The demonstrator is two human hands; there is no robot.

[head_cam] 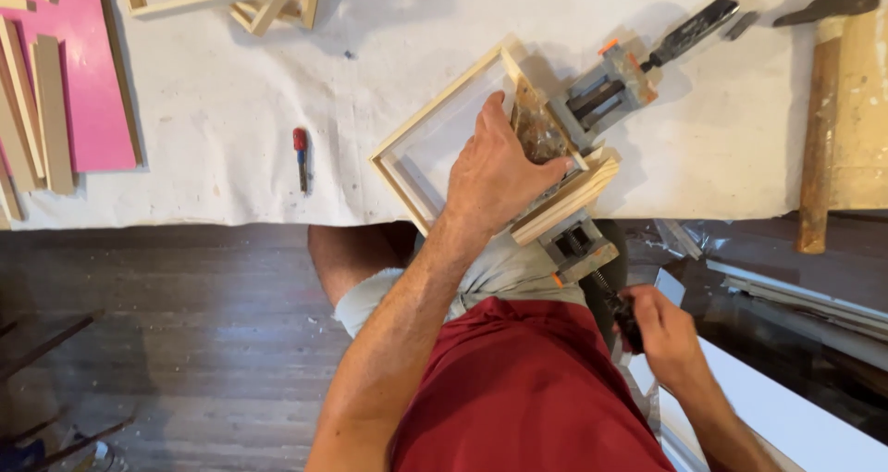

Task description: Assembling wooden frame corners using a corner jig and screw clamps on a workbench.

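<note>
At the counter (231,157) edge, the left hand (495,171) presses flat on the wooden frame (435,148) — fingers spread; the right hand (661,329) grips the clamp handle (627,322) tightly.

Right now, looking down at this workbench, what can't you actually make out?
- Head view: the clamped corner of the wooden frame lies under the left hand.
- The clamp handle is covered by the blurred right hand.
- The wooden strips run off the left edge.
</note>
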